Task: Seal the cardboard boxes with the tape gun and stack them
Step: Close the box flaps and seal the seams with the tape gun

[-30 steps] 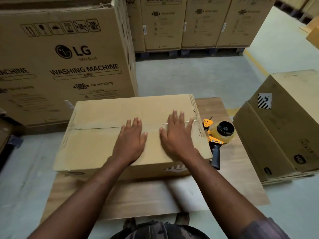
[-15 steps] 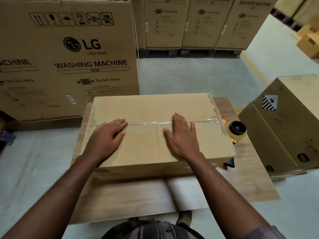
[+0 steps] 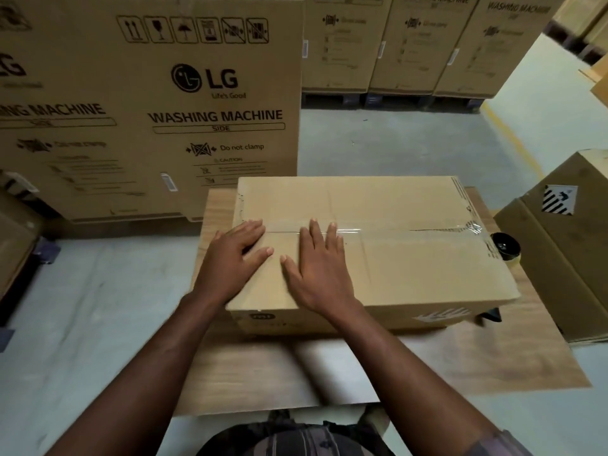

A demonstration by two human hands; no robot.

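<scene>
A brown cardboard box (image 3: pixel 411 258) lies on a low wooden board (image 3: pixel 263 373), its flaps down and clear tape along the middle seam. My left hand (image 3: pixel 233 258) lies flat on the box's left end, fingers spread by the seam. My right hand (image 3: pixel 316 268) presses flat next to it, fingertips on the tape. Neither hand holds anything. The tape gun (image 3: pixel 505 246) lies on the board past the box's right end; only its black roll and a bit of yellow show, the rest is hidden by the box.
A big LG washing machine carton (image 3: pixel 148 103) stands close behind on the left. More tall cartons (image 3: pixel 427 44) line the back. A darker cardboard box (image 3: pixel 566 245) sits on the floor at the right. Grey floor (image 3: pixel 82 307) lies to the left.
Both hands have slid left along the taped seam, and now lie close together at the box's left end. The view has shifted, so the box sits further right.
</scene>
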